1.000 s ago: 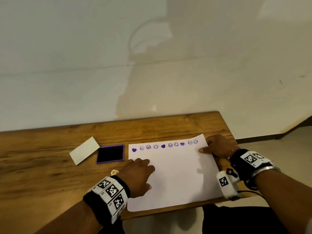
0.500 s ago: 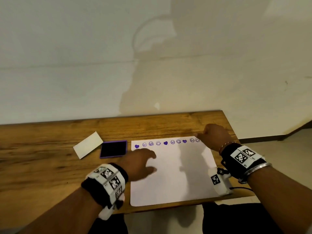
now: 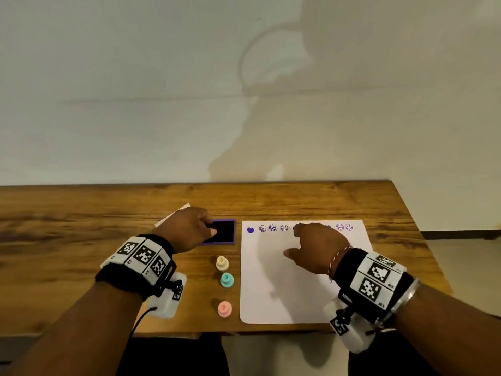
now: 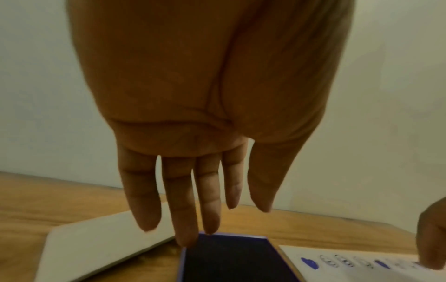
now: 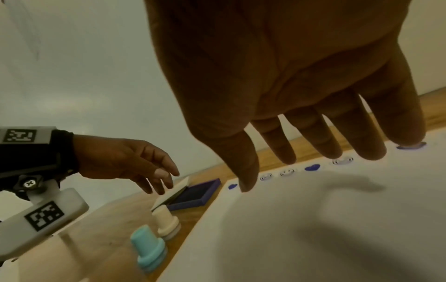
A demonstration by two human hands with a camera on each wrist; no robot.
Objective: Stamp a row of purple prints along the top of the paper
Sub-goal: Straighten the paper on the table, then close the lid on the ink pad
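A white paper (image 3: 298, 289) lies on the wooden table (image 3: 81, 248) with a row of purple hearts and smileys (image 3: 273, 228) along its top edge. Left of it sits the open purple ink pad (image 3: 225, 233), its white lid (image 3: 177, 213) behind my left hand. My left hand (image 3: 189, 230) hangs over the pad's left edge with straight fingers (image 4: 185, 209) and holds nothing; whether it touches the pad (image 4: 231, 261) I cannot tell. My right hand (image 3: 317, 248) is spread above the middle of the print row (image 5: 311, 167), empty, hiding some prints.
Three small stamps stand in a line between my arms, left of the paper: cream (image 3: 222, 263), teal (image 3: 227, 280) and pink (image 3: 224, 308). The table's front edge runs just below the paper; its right edge (image 3: 423, 240) is close to the sheet. A plain wall is behind.
My left hand left the paper and went left to the ink pad. My right hand slid from the paper's top right corner to the middle of the print row. The stamps came into view.
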